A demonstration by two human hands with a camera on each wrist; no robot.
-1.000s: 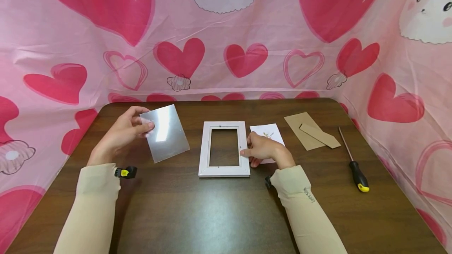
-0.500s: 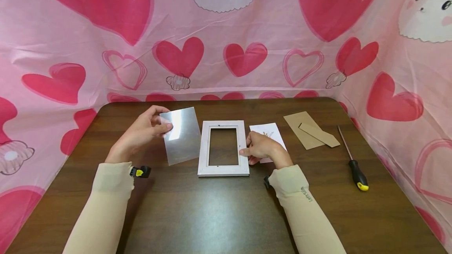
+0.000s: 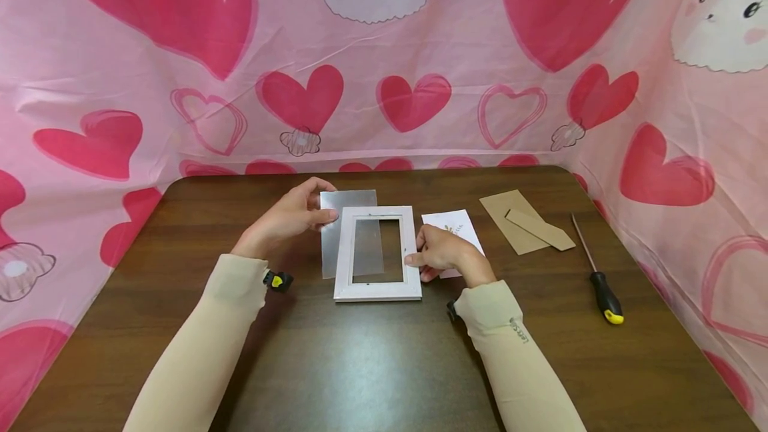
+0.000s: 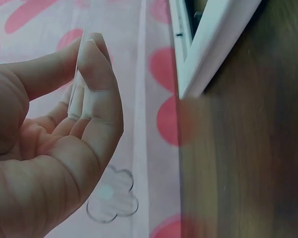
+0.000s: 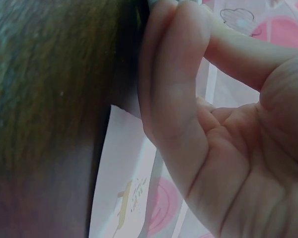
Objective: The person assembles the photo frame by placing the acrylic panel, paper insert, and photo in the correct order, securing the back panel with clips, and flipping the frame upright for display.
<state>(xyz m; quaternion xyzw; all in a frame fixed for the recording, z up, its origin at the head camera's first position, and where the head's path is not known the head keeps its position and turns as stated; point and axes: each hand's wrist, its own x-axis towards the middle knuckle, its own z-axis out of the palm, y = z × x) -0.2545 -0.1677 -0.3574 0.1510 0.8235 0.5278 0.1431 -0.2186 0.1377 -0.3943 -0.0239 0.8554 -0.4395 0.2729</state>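
Observation:
My left hand [image 3: 297,211] pinches a clear, glossy rectangular sheet [image 3: 330,252] at its left edge, between thumb and fingers. In the left wrist view the sheet [image 4: 82,64] shows edge-on as a thin pane. It overlaps the left part of a white picture frame [image 3: 378,292] in the head view and shows across much of the opening. The frame lies on the table with small dark tabs around its opening. My right hand [image 3: 444,252] grips the frame's right side, thumb on top. Partly under that hand lies a white card [image 3: 451,220] with a printed plant design.
To the right, a brown backing board [image 3: 503,217] lies on the wooden table [image 3: 360,365] with a tapered brown strip [image 3: 543,229] across it. Farther right is a screwdriver [image 3: 606,297] with a black and yellow handle. A pink heart-print cloth [image 3: 360,32] surrounds the table.
My left hand has carried the clear sheet rightward from the left of the frame until it overlaps the frame, straightening it from its tilt. My right hand has kept its grip on the frame.

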